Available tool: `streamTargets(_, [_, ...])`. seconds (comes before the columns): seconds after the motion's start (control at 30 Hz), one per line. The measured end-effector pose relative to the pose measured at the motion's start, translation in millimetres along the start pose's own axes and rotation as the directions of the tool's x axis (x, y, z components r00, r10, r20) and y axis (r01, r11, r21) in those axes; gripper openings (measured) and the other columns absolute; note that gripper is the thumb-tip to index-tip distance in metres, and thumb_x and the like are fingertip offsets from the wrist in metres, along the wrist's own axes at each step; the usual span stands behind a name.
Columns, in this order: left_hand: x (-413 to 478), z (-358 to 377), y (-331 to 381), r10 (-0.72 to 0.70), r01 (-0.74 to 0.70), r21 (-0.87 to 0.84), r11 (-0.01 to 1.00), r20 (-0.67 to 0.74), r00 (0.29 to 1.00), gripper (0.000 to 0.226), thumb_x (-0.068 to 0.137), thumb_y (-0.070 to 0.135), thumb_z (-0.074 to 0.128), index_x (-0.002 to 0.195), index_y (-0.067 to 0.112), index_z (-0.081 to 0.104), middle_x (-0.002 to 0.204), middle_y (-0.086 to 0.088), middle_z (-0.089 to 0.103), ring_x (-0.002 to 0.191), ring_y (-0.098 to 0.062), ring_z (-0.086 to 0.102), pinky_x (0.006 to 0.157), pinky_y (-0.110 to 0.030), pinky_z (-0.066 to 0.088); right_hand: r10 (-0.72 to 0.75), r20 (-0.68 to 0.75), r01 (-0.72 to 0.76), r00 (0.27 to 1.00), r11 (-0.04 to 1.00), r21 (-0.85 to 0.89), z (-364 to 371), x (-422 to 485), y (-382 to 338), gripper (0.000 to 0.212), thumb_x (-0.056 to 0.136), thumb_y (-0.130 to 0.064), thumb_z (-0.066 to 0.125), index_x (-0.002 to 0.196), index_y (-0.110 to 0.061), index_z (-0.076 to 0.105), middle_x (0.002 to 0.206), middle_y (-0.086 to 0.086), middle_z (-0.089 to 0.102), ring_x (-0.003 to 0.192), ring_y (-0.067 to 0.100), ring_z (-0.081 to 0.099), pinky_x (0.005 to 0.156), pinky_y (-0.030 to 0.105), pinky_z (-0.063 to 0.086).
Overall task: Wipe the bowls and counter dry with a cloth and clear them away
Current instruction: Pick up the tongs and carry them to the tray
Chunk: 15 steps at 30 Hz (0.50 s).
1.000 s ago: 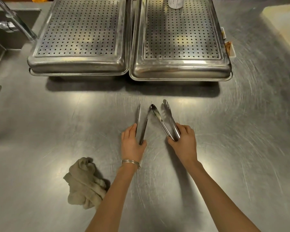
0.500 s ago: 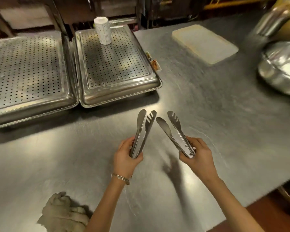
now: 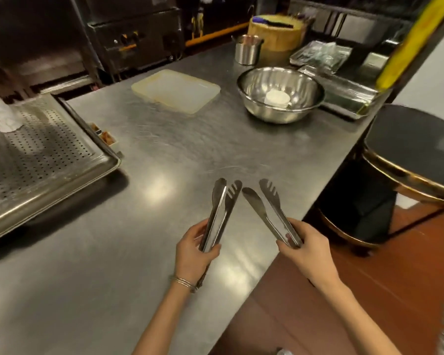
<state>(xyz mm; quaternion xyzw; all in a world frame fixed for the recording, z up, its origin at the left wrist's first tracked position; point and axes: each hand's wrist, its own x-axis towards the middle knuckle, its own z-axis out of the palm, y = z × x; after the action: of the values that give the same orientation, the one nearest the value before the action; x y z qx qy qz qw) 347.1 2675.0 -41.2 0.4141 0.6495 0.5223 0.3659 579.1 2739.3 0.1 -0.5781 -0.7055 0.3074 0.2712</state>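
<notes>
One head-worn wide-angle view, forward and down, close above the steel counter [image 3: 164, 160] and its right edge

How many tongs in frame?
2. Left tongs gripped in the left hand; right tongs gripped in the right hand, both over the counter. No others visible; far clutter could hide some.

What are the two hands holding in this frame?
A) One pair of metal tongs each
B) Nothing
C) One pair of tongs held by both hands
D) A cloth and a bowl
A: the left hand grips the left tongs and the right hand grips the separate right tongs.
</notes>
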Motion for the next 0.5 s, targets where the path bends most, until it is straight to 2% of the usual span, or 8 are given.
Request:
streamTargets(0.2, [6,110,43,0.076,-0.077,0.058,0.995,0.012,0.997,0.055,0.068,-0.005,0.073,0.114,0.019,0.057,0.106,0.010,0.061,0.092,0.018,0.055,0.078,0.000,0.040,-0.023,-0.069,0.024,0.997,1.000,0.018,-101,24,53,0.048,0.072,-0.018,0.076,0.117,-0.025,0.059,0.093,-0.019,0.059,0.083,-0.005,0.058,0.068,0.006,0.042])
streamTargets(0.37, [20,183,76,0.115,-0.112,0.096,0.989,-0.026,0.993,0.054,0.067,-0.002,0.075,0.109,0.025,0.056,0.101,0.018,0.059,0.087,0.012,0.057,0.076,0.002,0.040,-0.041,-0.122,0.046,0.992,0.998,0.035,-170,57,90,0.053,0.073,-0.013,0.076,0.122,-0.019,0.056,0.100,-0.010,0.060,0.086,-0.004,0.058,0.067,-0.003,0.039])
streamTargets(0.5, [37,224,94,0.133,-0.130,0.140,0.982,-0.008,0.991,0.054,0.067,0.000,0.075,0.106,0.030,0.055,0.098,0.023,0.058,0.088,0.010,0.055,0.076,0.003,0.039,-0.027,-0.137,0.033,0.990,0.999,0.040,-204,79,115,0.055,0.074,-0.013,0.076,0.124,-0.017,0.055,0.105,-0.004,0.061,0.086,0.000,0.059,0.067,-0.005,0.038])
